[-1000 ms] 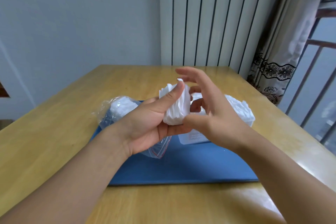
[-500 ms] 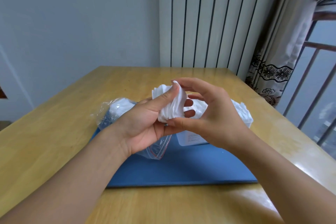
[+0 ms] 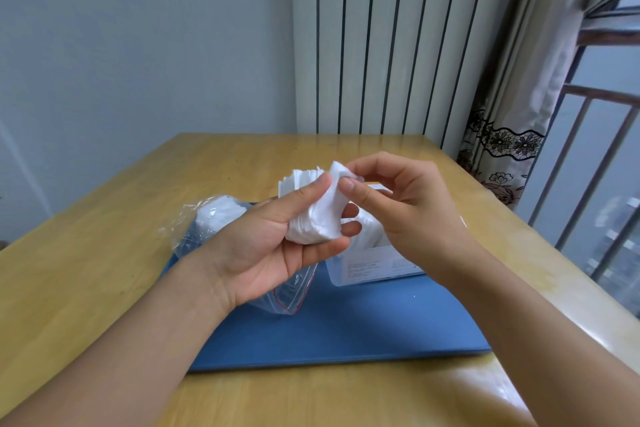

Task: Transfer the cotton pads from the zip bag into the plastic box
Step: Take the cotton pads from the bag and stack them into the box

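White cotton pads, gathered as a stack, sit in our left hand, held above the blue mat and just left of the plastic box. We clamp the stack between the left thumb on its near face and the fingers curled under and behind it; this leaves the top edges fanned out and exposed. Our right hand pinches the upper corner of the nearest pads between thumb and forefinger, closed on them. We judge this grip serves to peel off or square up a portion of the stack, so it fits the box opening.

The plastic box stands on the mat, at its far right, partly hidden behind the right hand. White pads already show inside it, so we judge the transfer is partly done. The zip bag lies on the left part of the mat, beneath and behind the left hand. Its red-lined mouth points toward us, and a cluster of pads remains in its far end.

We hold the stack close to the box so the next placement is short. Loose pads can slip from a fanned stack; we keep the left thumb pressed until the pads are over the box. The mat rests on a wooden table.
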`<state>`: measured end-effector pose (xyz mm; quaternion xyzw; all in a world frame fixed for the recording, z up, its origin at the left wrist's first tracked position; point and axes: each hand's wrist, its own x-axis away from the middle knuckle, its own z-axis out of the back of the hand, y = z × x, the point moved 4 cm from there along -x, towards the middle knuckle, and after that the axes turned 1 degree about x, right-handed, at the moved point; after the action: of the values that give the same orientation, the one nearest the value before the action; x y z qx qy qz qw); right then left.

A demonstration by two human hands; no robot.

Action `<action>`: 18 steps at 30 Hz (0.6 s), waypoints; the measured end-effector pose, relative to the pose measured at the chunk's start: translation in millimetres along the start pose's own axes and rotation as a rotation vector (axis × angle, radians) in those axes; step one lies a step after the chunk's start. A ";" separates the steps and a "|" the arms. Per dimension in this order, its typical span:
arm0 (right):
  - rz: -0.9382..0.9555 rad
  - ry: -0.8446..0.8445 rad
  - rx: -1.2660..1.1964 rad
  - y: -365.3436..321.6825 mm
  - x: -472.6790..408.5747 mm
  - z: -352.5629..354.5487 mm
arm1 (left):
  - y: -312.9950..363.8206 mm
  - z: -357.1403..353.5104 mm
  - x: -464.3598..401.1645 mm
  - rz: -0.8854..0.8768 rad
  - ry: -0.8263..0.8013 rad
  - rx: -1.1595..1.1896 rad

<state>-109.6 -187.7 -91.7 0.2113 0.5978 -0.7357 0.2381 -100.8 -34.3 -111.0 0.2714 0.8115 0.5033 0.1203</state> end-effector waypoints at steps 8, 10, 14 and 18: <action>-0.092 -0.202 -0.204 -5.6 -0.9 5.8 | 1.1 0.7 3.5 0.022 -0.052 0.016; -0.088 -0.220 -0.169 -4.6 0.5 2.3 | -0.9 -0.9 6.0 0.044 -0.093 -0.028; -0.069 -0.216 -0.137 -2.9 -0.1 0.4 | -3.0 -3.6 7.7 0.069 -0.198 -0.024; -0.070 -0.201 -0.150 -2.5 -1.0 2.9 | -3.1 -1.0 6.1 0.063 -0.192 0.003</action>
<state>-110.4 -190.0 -88.6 0.0973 0.6313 -0.7141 0.2862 -107.3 -32.7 -112.7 0.3438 0.7880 0.4774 0.1814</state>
